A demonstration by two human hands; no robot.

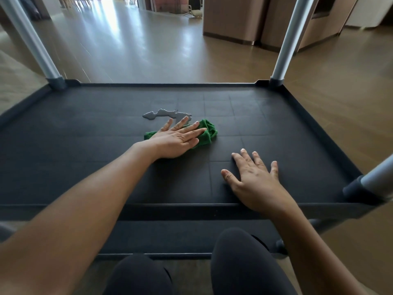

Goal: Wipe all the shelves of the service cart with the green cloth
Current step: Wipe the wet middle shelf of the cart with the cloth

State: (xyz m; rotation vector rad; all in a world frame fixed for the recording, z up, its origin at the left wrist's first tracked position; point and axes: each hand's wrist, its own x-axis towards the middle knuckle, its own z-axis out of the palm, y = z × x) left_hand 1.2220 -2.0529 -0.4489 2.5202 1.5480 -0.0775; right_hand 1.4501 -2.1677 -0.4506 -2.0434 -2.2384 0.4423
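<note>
My left hand (180, 138) presses flat, fingers straight, on the crumpled green cloth (208, 130), just beside a silvery liquid puddle (168, 114) on the black plastic cart shelf (85, 150); my right hand (254, 177) lies spread and empty, probably bracing me.

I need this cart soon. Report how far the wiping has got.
Nothing shows as finished. In hand: the left hand presses the cloth flat on this shelf, just beside a puddle not yet mopped; the right hand rests flat nearer the front. Left: the puddle, and the lower shelf, whose state I cannot judge.
</note>
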